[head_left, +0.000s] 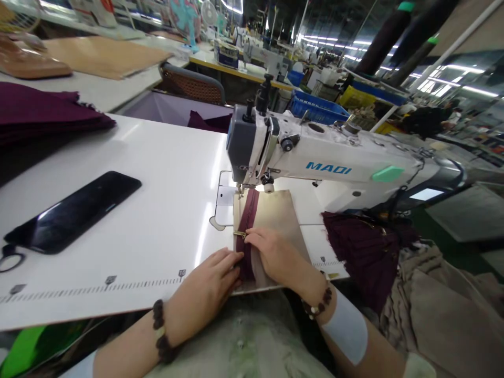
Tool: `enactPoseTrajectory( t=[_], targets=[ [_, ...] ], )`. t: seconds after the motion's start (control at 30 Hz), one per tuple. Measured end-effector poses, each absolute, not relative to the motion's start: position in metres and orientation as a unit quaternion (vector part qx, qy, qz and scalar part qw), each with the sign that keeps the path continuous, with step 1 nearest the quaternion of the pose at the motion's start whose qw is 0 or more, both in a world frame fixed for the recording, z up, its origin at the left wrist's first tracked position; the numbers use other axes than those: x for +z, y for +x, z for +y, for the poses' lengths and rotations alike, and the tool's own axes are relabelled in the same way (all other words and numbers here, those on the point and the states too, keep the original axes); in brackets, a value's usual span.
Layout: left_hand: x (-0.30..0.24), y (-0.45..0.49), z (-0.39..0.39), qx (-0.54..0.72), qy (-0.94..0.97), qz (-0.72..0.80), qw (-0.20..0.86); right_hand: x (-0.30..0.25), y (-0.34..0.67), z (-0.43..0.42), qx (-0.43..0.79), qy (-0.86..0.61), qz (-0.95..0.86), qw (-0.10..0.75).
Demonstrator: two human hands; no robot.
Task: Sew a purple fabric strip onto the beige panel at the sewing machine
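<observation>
Head camera looks down on a white sewing table [118, 220] with a printed ruler along its front edge. On it stands a white industrial sewing machine with blue lettering [334, 157], and under its needle lies a beige fabric panel [277, 210] with a dark maroon zipper tape [248, 220] running along its left side toward the person.

The left hand [208, 289] lies flat with fingers close together, pressing the near end of the maroon tape and the panel edge against the table. It grips nothing; it only holds the work down. The right hand [275, 257] rests palm down on the beige panel just beside the tape, and its fingertips touch the small brass zipper slider [239, 234]. Whether the fingers pinch the slider or only rest against it, I cannot tell.

To do this step well, I think both hands should keep the tape straight and level with the panel edge, with equal light pressure, so the seam does not wander. The slider sits near the foot, so it seems wise to keep it from bumping the foot. The fingers should also stay apart from the needle.

A black smartphone [74, 210] lies well to the left. Folded maroon fabric [47, 113] is stacked at the far left, and a bundle of pleated maroon cloth [366, 247] hangs at the right.
</observation>
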State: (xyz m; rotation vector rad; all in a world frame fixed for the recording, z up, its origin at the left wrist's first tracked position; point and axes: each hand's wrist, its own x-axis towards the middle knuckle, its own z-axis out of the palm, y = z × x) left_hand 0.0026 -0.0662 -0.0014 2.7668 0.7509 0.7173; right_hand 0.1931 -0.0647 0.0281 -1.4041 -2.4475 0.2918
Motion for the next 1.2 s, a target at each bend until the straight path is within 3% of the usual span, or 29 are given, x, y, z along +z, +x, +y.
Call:
enactPoseTrajectory(
  t=[0.17, 0.67, 0.97, 1.2],
  targets=[
    [-0.002, 0.002, -0.066, 0.232, 0.933, 0.256, 0.097, 0.032, 0.193, -0.049, 0.083, -0.498, -0.857, 0.104],
    [-0.003, 0.002, -0.068, 0.267, 0.933, 0.226, 0.087, 0.006, 0.193, -0.018, 0.137, -0.510, -0.820, 0.223],
    [0.019, -0.005, -0.078, 0.241, 0.951, 0.120, 0.153, 0.004, 0.192, -0.053, 0.100, -0.522, -0.826, 0.185],
    [0.019, -0.007, -0.077, 0.222, 0.945, 0.125, 0.207, 0.006, 0.193, -0.054, 0.107, -0.515, -0.834, 0.166]
  ],
)
